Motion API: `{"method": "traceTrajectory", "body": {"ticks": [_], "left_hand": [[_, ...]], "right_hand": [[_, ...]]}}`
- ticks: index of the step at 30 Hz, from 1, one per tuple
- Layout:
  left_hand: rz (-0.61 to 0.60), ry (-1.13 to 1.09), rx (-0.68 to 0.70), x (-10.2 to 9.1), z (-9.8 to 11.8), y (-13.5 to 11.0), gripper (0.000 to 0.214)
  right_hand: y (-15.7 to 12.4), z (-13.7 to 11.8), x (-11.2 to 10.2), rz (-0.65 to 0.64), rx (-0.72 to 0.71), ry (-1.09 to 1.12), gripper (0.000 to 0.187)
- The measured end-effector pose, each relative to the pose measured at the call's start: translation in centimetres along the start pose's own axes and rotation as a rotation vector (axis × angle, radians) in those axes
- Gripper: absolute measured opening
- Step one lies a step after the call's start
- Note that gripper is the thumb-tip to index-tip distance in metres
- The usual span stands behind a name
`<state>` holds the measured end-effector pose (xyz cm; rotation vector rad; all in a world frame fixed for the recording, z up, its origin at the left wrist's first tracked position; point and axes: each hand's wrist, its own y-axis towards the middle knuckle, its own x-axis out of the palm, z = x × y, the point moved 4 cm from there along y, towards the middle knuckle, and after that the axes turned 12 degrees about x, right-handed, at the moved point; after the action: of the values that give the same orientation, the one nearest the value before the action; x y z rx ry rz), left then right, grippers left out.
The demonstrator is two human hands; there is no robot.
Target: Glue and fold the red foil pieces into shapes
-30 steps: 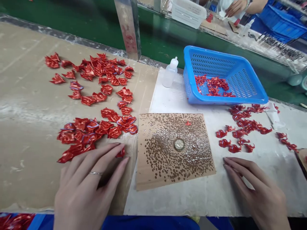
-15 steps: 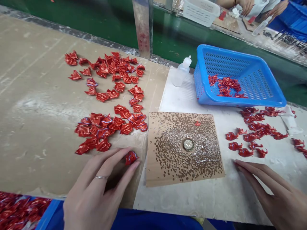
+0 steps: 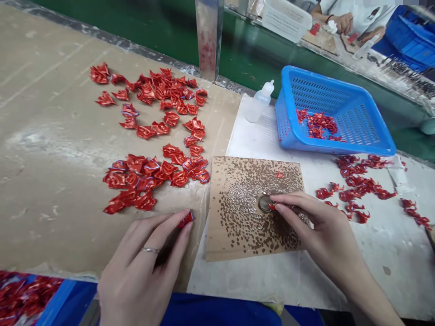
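My left hand (image 3: 146, 258) rests on the beige board (image 3: 50, 181), its fingertips pinching a crumpled red foil piece (image 3: 186, 220). Above it lie several loose foil pieces (image 3: 136, 181) in scattered heaps. My right hand (image 3: 322, 231) is over the brown-spotted cardboard sheet (image 3: 231, 231), with its fingertips at a round metal cap (image 3: 265, 203). A small red piece (image 3: 271, 206) shows between those fingertips and the cap. Another red scrap (image 3: 279, 174) lies on the cardboard. More red foil pieces (image 3: 356, 190) lie on the white sheet (image 3: 356, 271) to the right.
A blue perforated basket (image 3: 326, 146) holding red pieces stands tilted behind the cardboard, beside a plastic squeeze bottle (image 3: 259, 104). A metal post (image 3: 208, 40) rises at the board's back edge. Across a green gap, a co-worker's hand (image 3: 344, 22) works near a white basket (image 3: 285, 20).
My right hand has moved left from the white sheet onto the cardboard, reaching the cap. My left hand still pinches the red foil piece. The view has shifted slightly.
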<state>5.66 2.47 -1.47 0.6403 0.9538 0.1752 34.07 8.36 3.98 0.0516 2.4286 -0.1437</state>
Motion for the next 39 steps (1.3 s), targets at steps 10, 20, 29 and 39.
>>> {"method": "traceTrajectory", "body": {"ticks": [10, 20, 29, 39], "left_hand": [[-0.021, -0.065, -0.067, 0.1, -0.2, -0.6, 0.061], [-0.016, -0.153, -0.130, -0.1, 0.0, -0.4, 0.059], [0.006, -0.178, -0.087, -0.2, 0.7, 0.5, 0.040], [0.015, -0.267, -0.104, 0.3, 3.1, 2.3, 0.026]], "right_hand": [[0.1, -0.3, 0.6, 0.037, -0.090, -0.259, 0.007], [0.0, 0.3, 0.8, -0.012, -0.106, -0.285, 0.007], [-0.1, 0.0, 1.1, 0.008, -0.074, -0.228, 0.009], [0.1, 0.3, 0.6, 0.055, 0.035, -0.041, 0.008]]}}
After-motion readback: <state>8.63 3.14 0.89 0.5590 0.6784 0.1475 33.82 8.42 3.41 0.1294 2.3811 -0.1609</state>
